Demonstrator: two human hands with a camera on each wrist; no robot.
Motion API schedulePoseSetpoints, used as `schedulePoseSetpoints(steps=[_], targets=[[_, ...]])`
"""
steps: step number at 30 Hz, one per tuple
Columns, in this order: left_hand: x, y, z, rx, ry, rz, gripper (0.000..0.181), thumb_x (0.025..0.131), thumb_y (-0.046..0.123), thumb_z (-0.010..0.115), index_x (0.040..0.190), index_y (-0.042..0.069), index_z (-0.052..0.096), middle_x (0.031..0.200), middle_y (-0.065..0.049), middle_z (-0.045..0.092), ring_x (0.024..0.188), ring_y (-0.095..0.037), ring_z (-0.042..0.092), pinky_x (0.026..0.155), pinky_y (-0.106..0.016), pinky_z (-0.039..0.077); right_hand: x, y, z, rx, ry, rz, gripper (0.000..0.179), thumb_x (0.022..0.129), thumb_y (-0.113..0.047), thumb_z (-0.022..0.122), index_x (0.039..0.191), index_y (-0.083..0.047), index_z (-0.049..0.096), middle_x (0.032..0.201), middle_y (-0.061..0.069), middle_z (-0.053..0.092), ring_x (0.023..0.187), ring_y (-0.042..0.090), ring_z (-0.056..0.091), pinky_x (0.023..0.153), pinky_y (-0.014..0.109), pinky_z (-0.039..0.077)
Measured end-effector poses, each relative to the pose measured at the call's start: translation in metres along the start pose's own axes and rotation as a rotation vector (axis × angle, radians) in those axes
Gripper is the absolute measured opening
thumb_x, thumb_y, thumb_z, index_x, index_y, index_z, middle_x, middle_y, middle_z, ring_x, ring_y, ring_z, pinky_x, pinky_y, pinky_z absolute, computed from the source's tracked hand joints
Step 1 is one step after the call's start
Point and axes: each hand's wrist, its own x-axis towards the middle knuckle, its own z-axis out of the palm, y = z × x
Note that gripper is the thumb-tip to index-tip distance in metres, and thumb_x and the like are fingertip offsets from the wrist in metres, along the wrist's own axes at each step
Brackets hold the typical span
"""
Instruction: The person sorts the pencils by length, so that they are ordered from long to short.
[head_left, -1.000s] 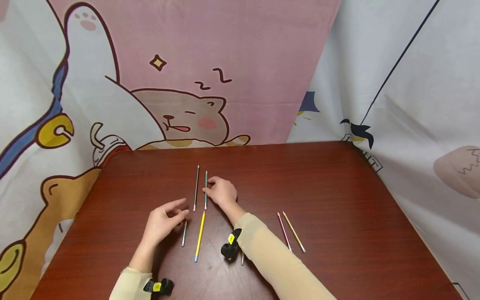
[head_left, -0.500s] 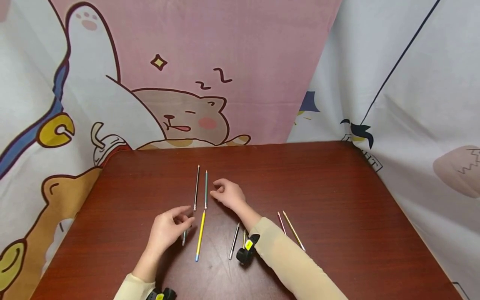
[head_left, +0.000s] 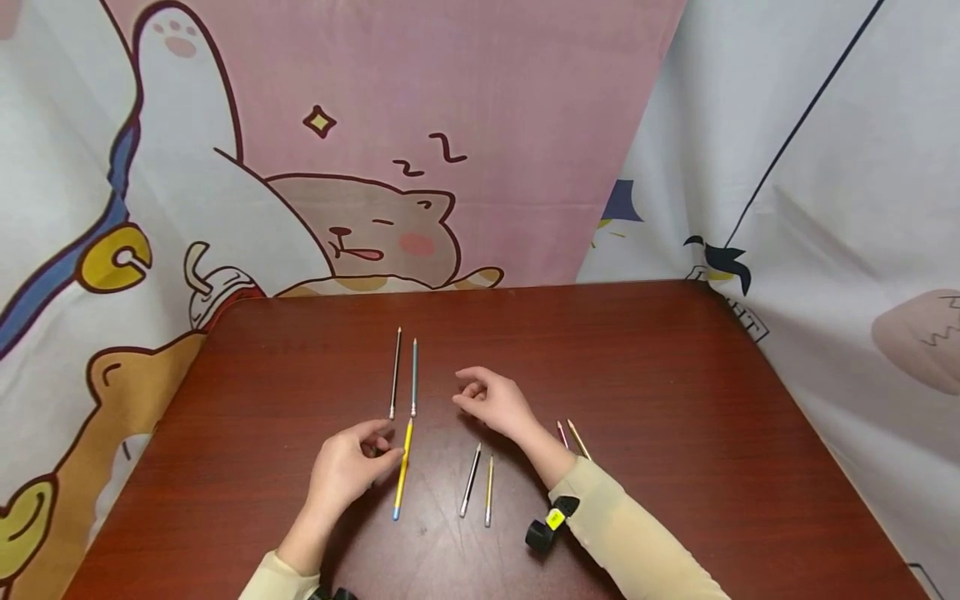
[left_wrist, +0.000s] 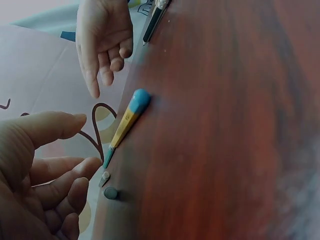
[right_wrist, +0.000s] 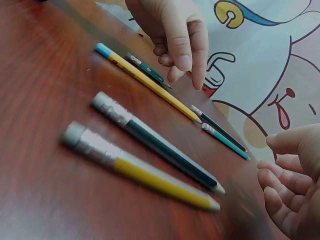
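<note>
Teal marks the first thing in the head view: the teal pencil (head_left: 414, 377) lies beside the long black pencil (head_left: 396, 373), its eraser near the tip of the yellow pencil (head_left: 402, 471). A second ago the right hand (head_left: 495, 402) had its fingers at the teal pencil; now it hangs well to the right, thumb and forefinger slightly apart, holding nothing, so that pencil seems to have been left in place. The left hand (head_left: 352, 462) has shifted toward the yellow pencil, fingers loosely bent and empty. The short black pencil (head_left: 470, 481) and small yellow pencil (head_left: 489, 492) now show in full, while the sleeve (head_left: 630, 533) covers the lower ends of the red pencil (head_left: 562, 434) and gold pencil (head_left: 579, 439). All lie on a glossy red-brown table (head_left: 675, 375), with a pink and white cloth (head_left: 525, 125) behind, printed with a sleeping cat. In the left wrist view, the left thumb and forefinger stand apart, nothing between them. In the right wrist view, the green pencil (right_wrist: 146, 69) lies close to the left fingers; whether they touch it cannot be told.
</note>
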Motion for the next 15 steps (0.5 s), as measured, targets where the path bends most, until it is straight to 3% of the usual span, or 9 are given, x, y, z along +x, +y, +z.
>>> schedulePoseSetpoints(steps=[10,15], targets=[[-0.001,0.005,0.003,0.026,-0.008,0.02,0.044,0.067,0.031,0.081,0.107,0.017,0.069,0.072,0.013,0.063,0.061,-0.003,0.051,0.056,-0.024,0.04,-0.033,0.015,-0.029,-0.072,0.056,-0.071,0.038,0.078,-0.016,0.073,0.113,-0.008,0.062,0.078,-0.009,0.063,0.064,0.006,0.055,0.054,0.023,0.045],[-0.002,0.005,0.006,0.114,0.033,0.078,0.047,0.063,0.035,0.082,0.105,0.017,0.069,0.072,0.014,0.062,0.061,-0.005,0.053,0.059,-0.029,0.042,-0.049,0.025,-0.047,-0.09,0.067,-0.086,0.038,0.078,-0.016,0.073,0.114,-0.009,0.062,0.079,-0.009,0.063,0.065,0.007,0.056,0.053,0.023,0.045]])
